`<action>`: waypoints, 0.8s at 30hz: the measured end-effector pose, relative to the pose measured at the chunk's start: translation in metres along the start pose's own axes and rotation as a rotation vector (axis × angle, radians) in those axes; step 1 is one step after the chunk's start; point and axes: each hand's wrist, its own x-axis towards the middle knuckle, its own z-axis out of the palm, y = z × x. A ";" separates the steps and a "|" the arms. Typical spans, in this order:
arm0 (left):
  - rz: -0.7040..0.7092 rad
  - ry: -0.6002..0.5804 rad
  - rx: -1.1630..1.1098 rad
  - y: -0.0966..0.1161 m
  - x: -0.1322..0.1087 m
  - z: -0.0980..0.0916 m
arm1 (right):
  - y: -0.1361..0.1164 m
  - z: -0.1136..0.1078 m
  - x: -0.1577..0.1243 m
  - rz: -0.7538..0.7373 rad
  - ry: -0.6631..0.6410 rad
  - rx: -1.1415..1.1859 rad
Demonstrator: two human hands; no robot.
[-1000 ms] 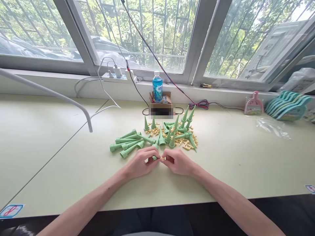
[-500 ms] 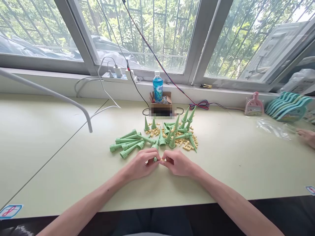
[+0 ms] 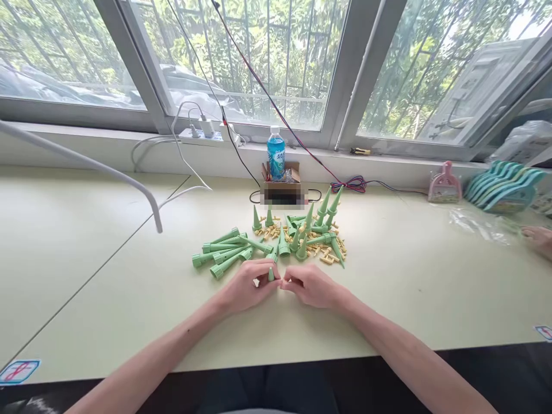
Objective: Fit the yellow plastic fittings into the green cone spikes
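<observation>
My left hand (image 3: 250, 284) is closed around a green plastic watering spike (image 3: 271, 275), whose narrow end shows between the fingers. My right hand (image 3: 313, 286) pinches at the left fingertips; a trace of pale yellow shows there, most of it hidden by the fingers. Just beyond both hands lies a pile of green spikes (image 3: 233, 266), some flat and others standing on their wide ends. Small yellow T-shaped valve pieces (image 3: 330, 260) are scattered among them.
A blue drink bottle (image 3: 276, 154) stands in a small cardboard box (image 3: 295, 172) by the window. Coiled cable (image 3: 354, 184), a pink dustpan (image 3: 445, 185) and teal dustpans (image 3: 502, 187) line the back right. Another person's hand (image 3: 538, 237) is at the right edge. A white cable (image 3: 103, 163) hangs at left.
The spike in my left hand has tilted, so its tip now points more upward. Both hands stay together in nearly the same place.
</observation>
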 end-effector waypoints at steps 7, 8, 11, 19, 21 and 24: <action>-0.080 -0.015 -0.099 0.002 0.002 -0.003 | 0.002 -0.001 0.001 -0.049 -0.010 -0.001; -0.090 -0.019 -0.112 0.002 0.003 -0.003 | 0.002 -0.002 0.001 -0.058 -0.009 -0.001; -0.111 -0.024 -0.135 0.003 0.003 -0.004 | 0.002 -0.002 0.001 -0.081 -0.012 -0.007; -0.128 -0.026 -0.170 0.004 0.004 -0.004 | 0.005 0.001 0.001 -0.123 -0.005 -0.021; -0.131 -0.024 -0.177 0.004 0.004 -0.004 | 0.005 0.001 0.001 -0.131 -0.001 -0.026; -0.131 -0.019 -0.183 0.003 0.004 -0.004 | 0.005 0.001 0.002 -0.137 -0.004 -0.027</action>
